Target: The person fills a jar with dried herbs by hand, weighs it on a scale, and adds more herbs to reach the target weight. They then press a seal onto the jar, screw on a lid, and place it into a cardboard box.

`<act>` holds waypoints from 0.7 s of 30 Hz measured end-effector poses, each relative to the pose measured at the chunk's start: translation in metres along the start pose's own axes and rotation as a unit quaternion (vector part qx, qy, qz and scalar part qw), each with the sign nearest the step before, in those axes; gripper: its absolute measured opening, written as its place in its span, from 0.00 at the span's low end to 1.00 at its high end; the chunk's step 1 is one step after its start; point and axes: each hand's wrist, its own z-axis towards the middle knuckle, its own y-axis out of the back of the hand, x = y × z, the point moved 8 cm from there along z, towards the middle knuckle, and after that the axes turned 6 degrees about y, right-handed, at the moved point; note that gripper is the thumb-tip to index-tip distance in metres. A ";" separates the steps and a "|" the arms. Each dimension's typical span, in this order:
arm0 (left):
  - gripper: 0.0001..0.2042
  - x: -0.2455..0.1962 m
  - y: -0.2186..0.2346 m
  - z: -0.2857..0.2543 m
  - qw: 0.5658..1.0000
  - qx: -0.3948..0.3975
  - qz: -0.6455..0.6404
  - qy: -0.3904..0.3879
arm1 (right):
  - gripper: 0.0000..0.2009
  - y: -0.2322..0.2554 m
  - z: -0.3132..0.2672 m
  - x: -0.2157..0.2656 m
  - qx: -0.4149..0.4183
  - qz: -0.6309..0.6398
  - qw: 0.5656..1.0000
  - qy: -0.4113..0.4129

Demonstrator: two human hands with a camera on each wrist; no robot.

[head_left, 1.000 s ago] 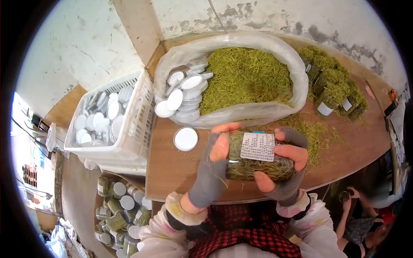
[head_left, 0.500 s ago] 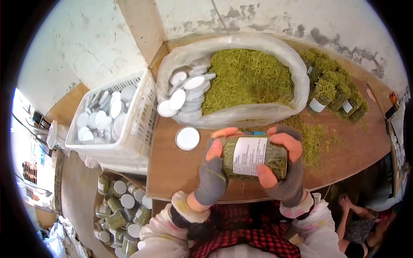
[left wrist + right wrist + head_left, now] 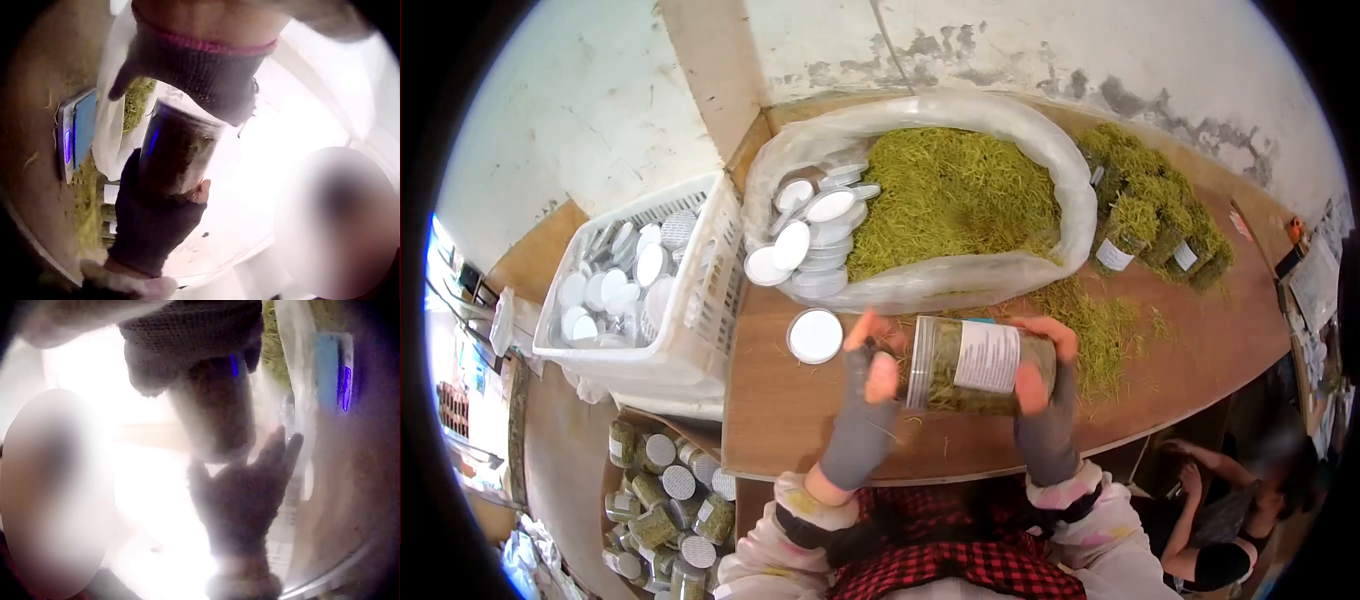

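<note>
A clear plastic jar (image 3: 940,365) of dried green plant strands, with a white printed label (image 3: 988,356), lies sideways over the near table edge. My right hand (image 3: 1050,410) in a grey fingerless glove grips its right end, thumb in front and fingers over the top. My left hand (image 3: 865,405), gloved alike, is just off the jar's ribbed left end. In the right wrist view the left hand (image 3: 244,497) has its fingers spread around that end. A white round lid (image 3: 814,336) lies on the table (image 3: 775,420) beyond the left hand.
A plastic bag (image 3: 960,285) of loose strands holds stacked lids (image 3: 810,245). Several filled jars (image 3: 1115,250) stand at right near spilled strands (image 3: 1100,335). A white crate (image 3: 690,330) of lids is left; jars (image 3: 655,530) fill a box below. A flat blue device (image 3: 84,131) glows. Another person (image 3: 1215,510) sits right.
My left hand has come off the jar and moved left with its fingers loosened. The right hand keeps hold of the jar, whose ribbed left end now shows.
</note>
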 end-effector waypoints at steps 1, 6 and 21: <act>0.41 0.017 0.004 -0.002 0.986 0.036 -0.114 0.113 | 0.28 -0.008 -0.005 0.027 0.035 -0.120 0.974 0.188; 0.32 0.009 0.001 -0.032 0.908 0.111 -0.319 0.247 | 0.41 -0.063 -0.052 0.042 0.263 -0.289 0.807 0.443; 0.44 -0.008 0.232 -0.151 0.958 -0.182 -0.217 0.040 | 0.17 -0.042 -0.080 -0.042 0.462 -0.436 0.767 0.084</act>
